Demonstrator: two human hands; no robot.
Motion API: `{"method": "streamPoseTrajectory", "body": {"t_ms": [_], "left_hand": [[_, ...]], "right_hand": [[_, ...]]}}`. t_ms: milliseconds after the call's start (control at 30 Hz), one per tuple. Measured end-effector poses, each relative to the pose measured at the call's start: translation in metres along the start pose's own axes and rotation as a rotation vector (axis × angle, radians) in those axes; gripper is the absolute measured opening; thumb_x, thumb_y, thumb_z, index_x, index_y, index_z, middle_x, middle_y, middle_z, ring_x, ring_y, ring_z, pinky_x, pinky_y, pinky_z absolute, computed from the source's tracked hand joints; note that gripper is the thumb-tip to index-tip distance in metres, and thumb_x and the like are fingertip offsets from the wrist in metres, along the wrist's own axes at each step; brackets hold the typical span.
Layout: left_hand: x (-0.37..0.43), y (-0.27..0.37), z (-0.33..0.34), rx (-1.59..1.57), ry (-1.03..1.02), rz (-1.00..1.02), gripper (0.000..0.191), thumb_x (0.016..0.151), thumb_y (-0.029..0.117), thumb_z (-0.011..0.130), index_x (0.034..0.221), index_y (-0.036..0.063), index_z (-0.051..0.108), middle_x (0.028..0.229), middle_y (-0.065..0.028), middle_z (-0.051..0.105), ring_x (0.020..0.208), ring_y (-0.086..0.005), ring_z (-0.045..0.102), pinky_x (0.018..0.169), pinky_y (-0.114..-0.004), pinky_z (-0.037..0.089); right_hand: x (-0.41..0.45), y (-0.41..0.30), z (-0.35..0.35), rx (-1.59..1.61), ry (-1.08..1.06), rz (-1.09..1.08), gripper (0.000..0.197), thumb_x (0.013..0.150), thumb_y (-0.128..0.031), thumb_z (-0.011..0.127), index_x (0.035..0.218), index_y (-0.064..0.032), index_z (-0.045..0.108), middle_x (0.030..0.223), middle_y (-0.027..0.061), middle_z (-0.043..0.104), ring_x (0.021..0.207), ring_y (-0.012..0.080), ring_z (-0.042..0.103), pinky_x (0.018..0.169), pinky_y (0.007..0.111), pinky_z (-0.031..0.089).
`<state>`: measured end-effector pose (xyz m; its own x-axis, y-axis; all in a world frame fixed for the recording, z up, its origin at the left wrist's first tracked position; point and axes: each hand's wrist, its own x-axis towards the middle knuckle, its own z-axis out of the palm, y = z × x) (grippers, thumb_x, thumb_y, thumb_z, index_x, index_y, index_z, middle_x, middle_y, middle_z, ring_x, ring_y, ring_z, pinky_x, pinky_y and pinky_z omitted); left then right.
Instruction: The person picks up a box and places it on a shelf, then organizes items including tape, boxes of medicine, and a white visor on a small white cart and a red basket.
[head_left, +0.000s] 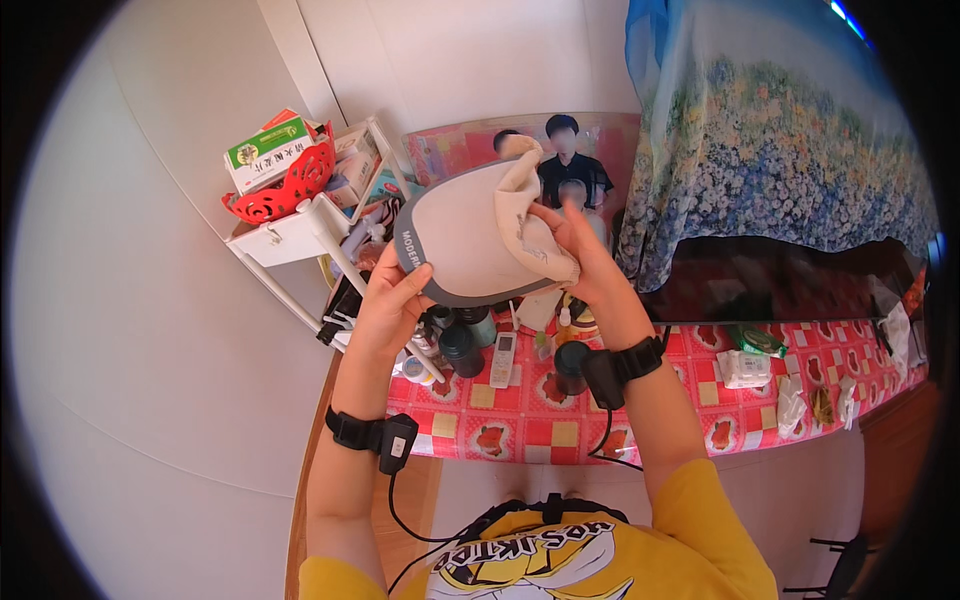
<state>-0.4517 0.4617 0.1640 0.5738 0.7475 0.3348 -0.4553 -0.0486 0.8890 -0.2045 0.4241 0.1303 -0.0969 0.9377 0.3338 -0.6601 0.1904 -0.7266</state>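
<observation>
A beige cap (469, 229) with a grey-edged brim is held up above the table by both hands. The brim, which bears lettering along its edge, points to the left. My left hand (397, 292) grips the brim's lower left edge, thumb on top and fingers beneath. At the cap's soft, crumpled fabric crown, my right hand (581, 251) holds the right side; some of its fingers are hidden by the cloth. Below the cap, a white remote control (503, 360) lies on the table between dark-lidded containers.
A red patterned cloth covers the table (491, 439). On the left stands a white rack (277, 244) with a red basket (281, 191) of boxes. A flowered cloth (750, 150) drapes a dark screen at right. Tissue packs (744, 369) and crumpled wrappers lie at the table's right.
</observation>
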Motion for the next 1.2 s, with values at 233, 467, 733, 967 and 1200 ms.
{"method": "streamPoseTrajectory", "body": {"t_ms": [233, 467, 733, 967, 1200], "left_hand": [[-0.009, -0.028, -0.002, -0.01, 0.082, -0.097, 0.047, 0.085, 0.005, 0.056, 0.129, 0.0076, 0.04, 0.115, -0.0069, 0.054, 0.102, -0.0176, 0.057, 0.084, -0.035, 0.051], [-0.025, -0.054, 0.0, 0.064, 0.088, -0.197, 0.048, 0.084, 0.009, 0.059, 0.128, 0.0066, 0.04, 0.115, -0.0044, 0.055, 0.1, -0.0141, 0.057, 0.081, -0.03, 0.051], [-0.038, -0.067, 0.0, 0.123, 0.083, -0.183, 0.052, 0.08, 0.003, 0.057, 0.128, 0.0066, 0.039, 0.121, -0.0051, 0.05, 0.11, -0.0172, 0.049, 0.089, -0.032, 0.043], [-0.032, -0.063, 0.008, -0.347, 0.09, -0.379, 0.047, 0.083, 0.009, 0.055, 0.127, 0.0017, 0.041, 0.122, -0.0138, 0.051, 0.108, -0.0242, 0.054, 0.091, -0.039, 0.046], [0.018, -0.051, 0.04, -0.432, 0.376, 0.077, 0.044, 0.085, 0.012, 0.055, 0.125, 0.0014, 0.041, 0.12, -0.0123, 0.052, 0.109, -0.0258, 0.053, 0.092, -0.04, 0.044]], "right_hand": [[-0.022, 0.026, -0.016, 0.131, 0.058, 0.334, 0.07, 0.089, -0.059, 0.035, 0.127, -0.0014, 0.045, 0.118, 0.012, 0.057, 0.104, 0.0198, 0.056, 0.089, 0.034, 0.045], [-0.041, 0.035, -0.032, 0.105, 0.161, 0.3, 0.046, 0.085, -0.034, 0.059, 0.117, -0.0013, 0.053, 0.113, 0.0113, 0.059, 0.098, 0.0188, 0.058, 0.086, 0.033, 0.046], [-0.031, 0.033, -0.026, -0.283, 0.033, 0.25, 0.041, 0.077, -0.012, 0.067, 0.114, -0.0017, 0.054, 0.105, 0.005, 0.06, 0.093, 0.0142, 0.057, 0.082, 0.03, 0.045], [-0.005, 0.015, -0.03, -0.549, -0.201, 0.454, 0.034, 0.078, -0.008, 0.066, 0.11, -0.0023, 0.057, 0.104, 0.0026, 0.059, 0.088, 0.0105, 0.056, 0.078, 0.026, 0.045], [0.023, 0.034, -0.018, 0.227, 0.013, -0.042, 0.051, 0.086, -0.02, 0.058, 0.131, -0.006, 0.037, 0.125, 0.0054, 0.049, 0.115, 0.0188, 0.047, 0.093, 0.033, 0.039]]}}
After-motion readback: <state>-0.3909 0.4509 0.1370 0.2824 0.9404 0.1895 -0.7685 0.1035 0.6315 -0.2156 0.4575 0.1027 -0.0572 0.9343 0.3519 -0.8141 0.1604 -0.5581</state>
